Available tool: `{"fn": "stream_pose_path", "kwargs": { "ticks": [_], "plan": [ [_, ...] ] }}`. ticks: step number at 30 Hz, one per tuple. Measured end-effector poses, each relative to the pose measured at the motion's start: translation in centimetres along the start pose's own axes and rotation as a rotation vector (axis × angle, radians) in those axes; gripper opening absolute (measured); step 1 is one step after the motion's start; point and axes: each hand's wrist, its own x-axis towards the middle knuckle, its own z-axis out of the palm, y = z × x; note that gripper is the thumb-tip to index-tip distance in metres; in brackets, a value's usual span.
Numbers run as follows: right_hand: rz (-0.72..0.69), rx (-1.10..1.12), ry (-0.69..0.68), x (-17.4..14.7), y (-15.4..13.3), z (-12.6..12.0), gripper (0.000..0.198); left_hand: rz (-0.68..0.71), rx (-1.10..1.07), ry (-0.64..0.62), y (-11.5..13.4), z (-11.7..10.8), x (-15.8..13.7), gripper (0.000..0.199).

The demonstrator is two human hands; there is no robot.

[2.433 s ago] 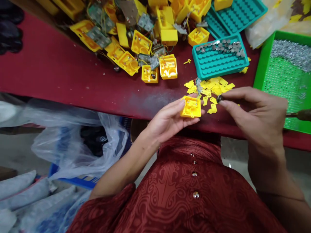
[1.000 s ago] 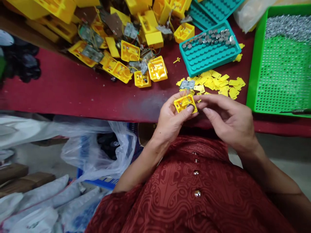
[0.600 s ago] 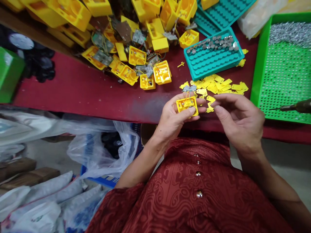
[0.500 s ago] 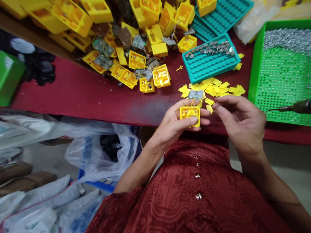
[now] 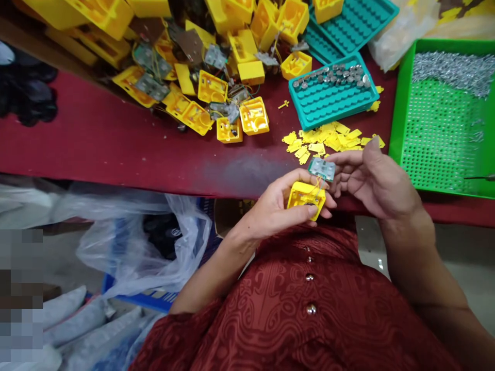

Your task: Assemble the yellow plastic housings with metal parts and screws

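Note:
My left hand [image 5: 270, 203] is closed round a small yellow plastic housing [image 5: 299, 193], its open side facing up and the thumb pressed on a round dark part inside. Thin wires run from the housing to a grey-green circuit module [image 5: 322, 168] just above it. Beside the module is my right hand [image 5: 386, 180], its fingers stretched out and the thumb raised apart. Its fingertips lie at the module's right edge; whether they touch it I cannot tell. Small flat yellow plastic pieces [image 5: 332, 136] are scattered on the table just beyond both hands.
A teal ribbed tray [image 5: 328, 100] with silver button cells lies behind the yellow pieces. At right stands a green basket [image 5: 398, 118] of small metal screws, a screwdriver tip [image 5: 479, 178] over it. Yellow housings [image 5: 253, 116] with wired modules crowd the back of the red-covered table [image 5: 154, 154].
My right hand has opened from a pinch and moved left to the module. The housing in my left hand has tilted, and the module hangs further right.

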Motion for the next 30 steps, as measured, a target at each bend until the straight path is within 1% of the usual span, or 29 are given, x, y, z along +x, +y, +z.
{"fn": "stream_pose_path", "kwargs": {
  "ticks": [2,3,5,7,9,12,14,16,19,21,22,24,27,30],
  "plan": [
    [0.026,-0.036,-0.06,0.3,-0.9,0.3,0.053,0.009,0.047,0.034,-0.3,-0.1,0.0,0.041],
    [0.008,-0.069,-0.064,0.4,-1.4,0.6,0.049,0.018,0.067,0.068,-0.6,-0.1,0.1,0.044],
    [-0.06,-0.117,-0.019,0.4,-2.3,1.5,0.044,0.05,0.077,0.156,-1.2,-0.1,0.3,0.05],
    [-0.14,-0.16,0.07,0.2,-2.9,2.8,0.038,0.09,0.035,0.24,-1.9,-0.1,0.6,0.051],
    [-0.249,-0.265,0.14,-0.2,-2.9,4.2,0.027,0.154,-0.043,0.314,-2.4,-0.1,0.8,0.051],
    [-0.477,-0.5,0.137,-0.8,-2.0,5.9,0.012,0.242,-0.16,0.399,-2.4,-0.3,0.8,0.044],
    [-0.62,-0.634,0.092,-1.0,-1.1,6.5,0.009,0.247,-0.236,0.394,-2.1,-0.7,0.4,0.042],
    [-0.723,-0.73,0.042,-1.1,-0.2,6.9,0.01,0.215,-0.295,0.354,-1.7,-1.3,-0.2,0.047],
    [-0.856,-0.827,-0.038,-1.1,0.6,7.0,0.016,0.184,-0.332,0.264,-1.3,-2.2,-1.1,0.059],
    [-0.931,-0.878,-0.068,-1.1,0.7,6.9,0.019,0.173,-0.322,0.196,-1.1,-2.5,-1.5,0.063],
    [-0.961,-0.904,-0.079,-1.1,0.6,6.8,0.02,0.169,-0.316,0.18,-0.9,-2.5,-1.6,0.062],
    [-1.002,-0.957,-0.109,-1.2,0.2,6.5,0.021,0.153,-0.297,0.187,-0.7,-2.1,-1.7,0.057],
    [-1.015,-1.073,-0.202,-1.4,-0.6,5.6,0.018,0.121,-0.263,0.238,-0.4,-1.4,-1.7,0.047],
    [-1.036,-1.17,-0.276,-1.7,-1.3,4.7,0.018,0.129,-0.231,0.243,-0.4,-0.8,-1.6,0.043]
  ]
}}
